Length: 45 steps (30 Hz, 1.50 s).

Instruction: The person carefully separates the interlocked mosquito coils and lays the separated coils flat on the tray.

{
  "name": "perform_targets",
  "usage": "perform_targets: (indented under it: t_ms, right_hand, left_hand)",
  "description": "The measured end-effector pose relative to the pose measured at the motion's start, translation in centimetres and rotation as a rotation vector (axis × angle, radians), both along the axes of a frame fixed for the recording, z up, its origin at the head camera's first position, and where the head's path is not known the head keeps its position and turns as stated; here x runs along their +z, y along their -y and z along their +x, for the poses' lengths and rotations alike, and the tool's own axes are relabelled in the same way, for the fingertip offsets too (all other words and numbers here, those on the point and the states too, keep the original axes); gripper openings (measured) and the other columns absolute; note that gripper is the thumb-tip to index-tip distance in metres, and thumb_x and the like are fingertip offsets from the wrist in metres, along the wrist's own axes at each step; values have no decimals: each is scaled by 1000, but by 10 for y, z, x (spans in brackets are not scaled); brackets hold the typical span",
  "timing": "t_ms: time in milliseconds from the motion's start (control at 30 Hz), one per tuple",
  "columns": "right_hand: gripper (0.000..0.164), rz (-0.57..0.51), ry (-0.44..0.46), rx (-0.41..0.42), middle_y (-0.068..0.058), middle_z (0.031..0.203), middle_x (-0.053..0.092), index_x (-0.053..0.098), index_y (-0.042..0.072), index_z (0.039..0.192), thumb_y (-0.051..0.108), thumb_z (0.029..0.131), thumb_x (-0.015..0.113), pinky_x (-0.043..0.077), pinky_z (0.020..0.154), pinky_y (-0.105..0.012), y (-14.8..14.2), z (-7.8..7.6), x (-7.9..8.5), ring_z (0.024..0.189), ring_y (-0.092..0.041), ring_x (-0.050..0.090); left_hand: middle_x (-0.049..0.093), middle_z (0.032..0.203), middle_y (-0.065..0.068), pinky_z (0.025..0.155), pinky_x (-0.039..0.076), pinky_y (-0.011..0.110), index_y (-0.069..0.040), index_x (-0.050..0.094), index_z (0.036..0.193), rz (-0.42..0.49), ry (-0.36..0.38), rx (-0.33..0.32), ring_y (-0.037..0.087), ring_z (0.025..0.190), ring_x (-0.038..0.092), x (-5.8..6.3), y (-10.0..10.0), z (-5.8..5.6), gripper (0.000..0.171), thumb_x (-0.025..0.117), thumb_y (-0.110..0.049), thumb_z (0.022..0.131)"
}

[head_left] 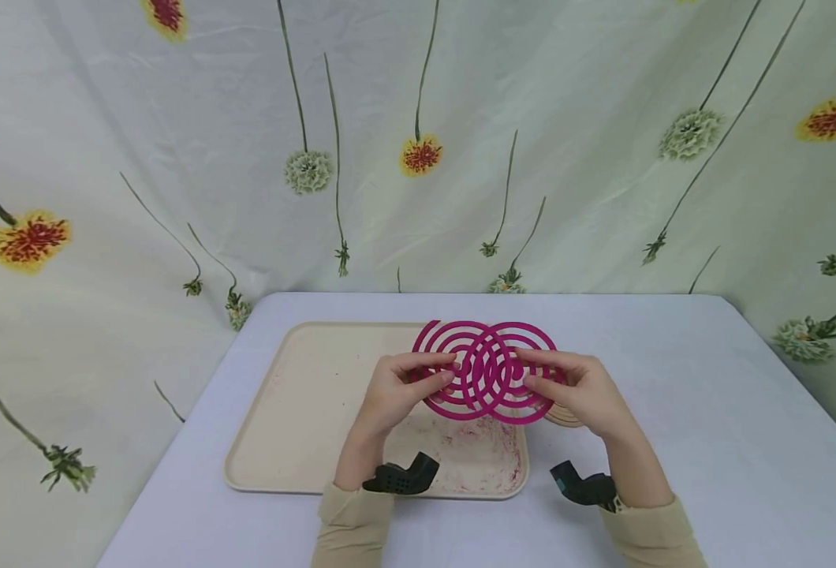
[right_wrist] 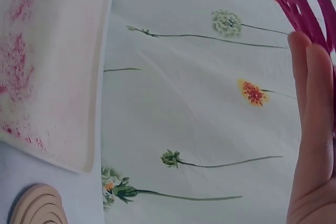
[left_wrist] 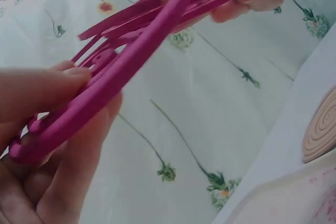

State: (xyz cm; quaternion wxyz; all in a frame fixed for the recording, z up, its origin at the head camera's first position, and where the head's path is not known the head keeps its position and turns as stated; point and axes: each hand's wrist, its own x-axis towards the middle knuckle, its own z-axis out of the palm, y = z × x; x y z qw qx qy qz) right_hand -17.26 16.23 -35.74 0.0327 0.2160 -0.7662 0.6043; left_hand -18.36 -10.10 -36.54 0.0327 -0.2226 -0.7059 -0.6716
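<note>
Two magenta mosquito coils are held up over the right part of the tray, overlapping in the middle with their rings interlaced. My left hand (head_left: 395, 386) pinches the left coil (left_wrist: 131, 66) between thumb and fingers. On the other side, my right hand (head_left: 591, 390) grips the right coil (head_left: 522, 324) near its outer edge, thumb in front. The left wrist view shows the coils tilted against each other at an angle. In the right wrist view only part of the magenta coils (right_wrist: 300, 17) shows, at the upper right.
Beneath the coils lies a beige tray (head_left: 304, 410), with magenta dust on its right part. A tan coil (left_wrist: 323, 129) lies on the white table (head_left: 709, 442) just right of the tray, partly hidden by the right hand in the head view. A flowered cloth (head_left: 390, 221) hangs behind the table.
</note>
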Motion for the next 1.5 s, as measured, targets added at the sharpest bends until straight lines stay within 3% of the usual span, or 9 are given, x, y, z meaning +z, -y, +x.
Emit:
perform_targets:
  t_ms: [200, 300, 433, 533, 700, 867, 1200, 1367, 1500]
  right_hand:
    - [37, -186, -20, -221, 6, 110, 65, 60, -3, 121, 5, 86, 67, 54, 74, -28, 20, 2, -2, 96, -10, 64]
    - [36, -265, -33, -323, 11, 108, 64, 61, -2, 121, 3, 86, 67, 54, 74, -27, 30, 2, -3, 96, -11, 65]
    - [36, -364, -42, -424, 5, 110, 65, 62, 2, 122, 4, 86, 66, 53, 75, -27, 41, 2, -7, 96, -13, 65]
    - [35, -387, -51, -461, 4, 109, 65, 62, 3, 122, 6, 87, 65, 53, 74, -26, 43, 2, -8, 93, -11, 66]
    - [29, -315, -94, -415, 6, 103, 66, 64, -2, 115, 3, 87, 66, 54, 71, -22, 34, 1, -4, 84, -10, 63]
    - [28, -231, -91, -242, 2, 103, 63, 61, -5, 112, -1, 85, 66, 55, 70, -24, 17, 1, 0, 84, -13, 60]
    - [20, 32, -109, -14, -6, 99, 63, 64, -2, 103, -1, 83, 67, 55, 69, -27, -10, -2, -1, 86, -16, 59]
    - [23, 84, -125, -36, -13, 99, 64, 66, -1, 108, 0, 85, 65, 55, 66, -26, -13, -1, 1, 80, -16, 59]
    - [27, 46, -107, -108, -14, 98, 66, 66, -1, 112, 4, 86, 66, 55, 61, -25, -8, 0, 2, 71, -15, 57]
  left_hand:
    - [67, 100, 19, 74, 55, 27, 7, 67, 107, 234, -22, 186, 16, 83, 63, -3, -25, -1, 24, 67, 0, 84]
    - [68, 101, 18, 74, 55, 28, 7, 66, 108, 348, -33, 249, 15, 82, 65, -6, -39, 1, 24, 66, 1, 85]
    - [66, 108, 17, 77, 54, 30, 5, 64, 115, 433, -46, 268, 16, 88, 66, -10, -55, 4, 28, 63, -3, 88]
    - [64, 116, 15, 81, 52, 32, 4, 60, 121, 453, -53, 223, 17, 95, 65, -12, -62, 5, 31, 59, -6, 91]
    - [63, 118, 14, 83, 52, 33, 8, 55, 124, 416, -79, 91, 17, 99, 64, -10, -55, 4, 34, 54, -8, 94]
    - [58, 119, 25, 78, 54, 31, 11, 55, 122, 290, -110, -25, 17, 93, 64, -5, -34, 0, 34, 56, -6, 93]
    - [63, 110, 20, 75, 55, 30, 6, 63, 114, 63, -110, 29, 21, 90, 61, 0, -8, 1, 30, 66, 1, 84]
    - [62, 107, 20, 75, 55, 32, 6, 64, 113, 75, -86, 25, 20, 88, 63, 0, -9, 1, 29, 67, 1, 84]
    - [62, 102, 20, 72, 55, 28, 6, 65, 107, 123, -94, 97, 18, 81, 61, -1, -17, 1, 25, 68, 2, 83]
